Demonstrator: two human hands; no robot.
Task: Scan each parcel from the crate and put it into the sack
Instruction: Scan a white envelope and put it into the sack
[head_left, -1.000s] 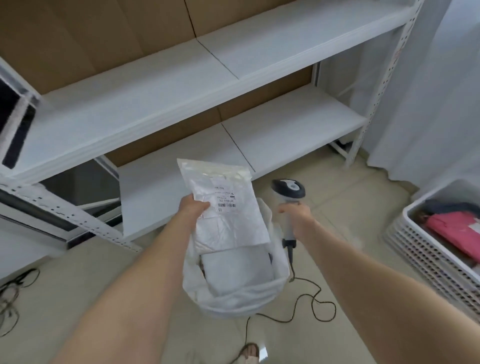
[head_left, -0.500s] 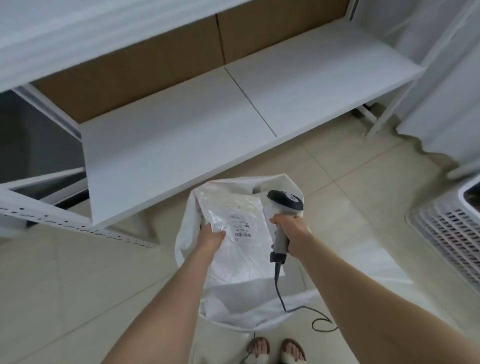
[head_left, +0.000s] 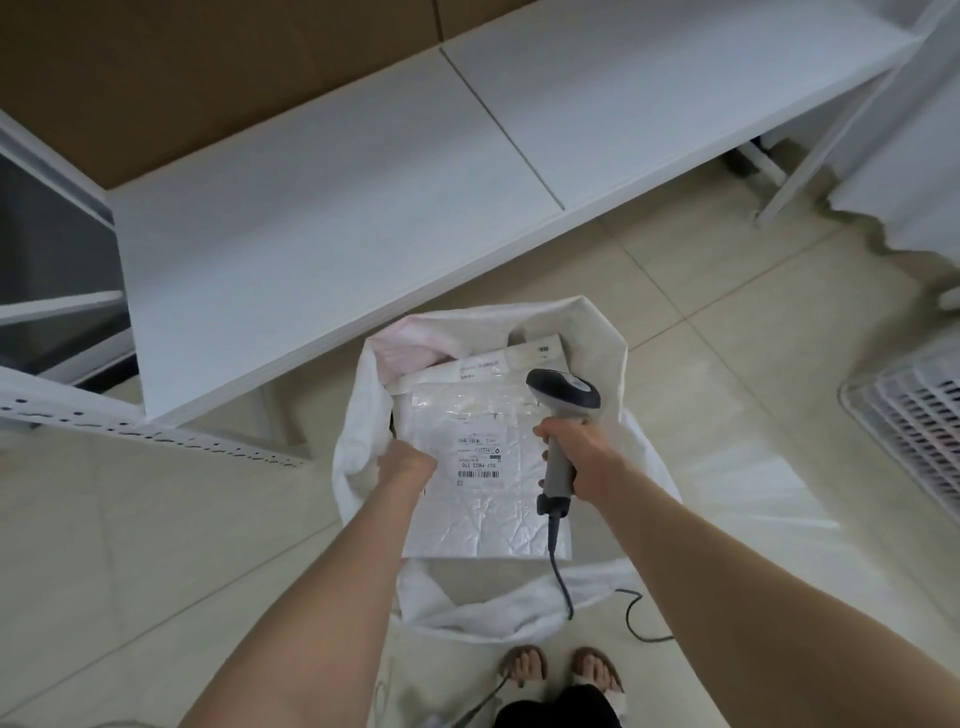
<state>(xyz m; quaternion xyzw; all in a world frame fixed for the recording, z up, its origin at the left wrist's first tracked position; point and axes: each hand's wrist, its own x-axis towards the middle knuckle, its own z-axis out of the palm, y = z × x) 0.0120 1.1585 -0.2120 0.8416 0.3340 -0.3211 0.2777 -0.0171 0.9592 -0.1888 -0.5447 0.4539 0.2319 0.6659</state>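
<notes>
Holding a white parcel (head_left: 483, 483) by its left edge, left hand (head_left: 408, 462) is closed on it, fingers curled around the edge. Parcel sits flat, label face up, over the open mouth of the white sack (head_left: 363, 415); label is just right of the left hand, between the two hands. Right hand (head_left: 582, 452) is wrapped tight around the grey handle of a barcode scanner (head_left: 563, 397), head of the scanner above the hand and over the parcel's top right corner. Scanner cable (head_left: 561, 577) drops from below the right hand, crosses the sack's near rim and loops on the floor tiles to the right. More parcels (head_left: 519, 358) lie inside the sack beyond the hands, one showing a printed label strip, with something pale pink at the far left of the sack. White slatted crate (head_left: 914, 415) is well to the right of the right hand, only its corner in view, contents not visible. White shelf (head_left: 322, 218) runs past both hands, beyond the sack. Two sandalled feet (head_left: 561, 670) below the sack, between the forearms.
</notes>
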